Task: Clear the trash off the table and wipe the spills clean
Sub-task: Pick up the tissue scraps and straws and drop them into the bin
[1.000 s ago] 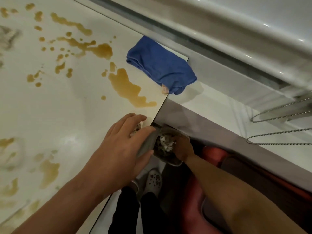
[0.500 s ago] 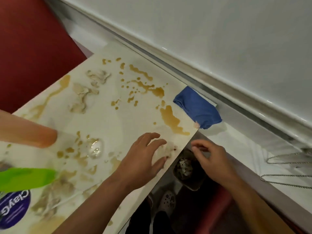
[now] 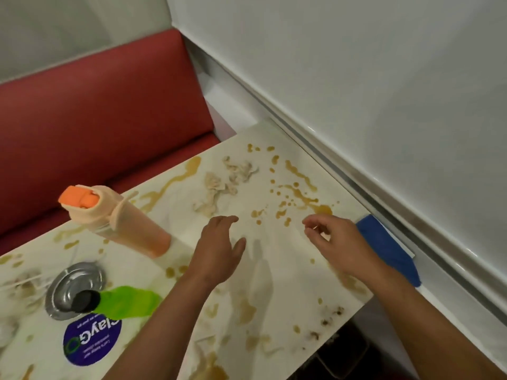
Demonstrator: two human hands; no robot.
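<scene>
Both our left hand and right hand hover loose and empty. The crumpled tissues near the table's far edge look soggy, light and tearable; we'd pinch each wad's bulk.

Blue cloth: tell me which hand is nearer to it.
Right. The right hand hovers just beside the blue cloth at the table's wall-side edge; the left hand hovers over the table middle, farther off.
</scene>
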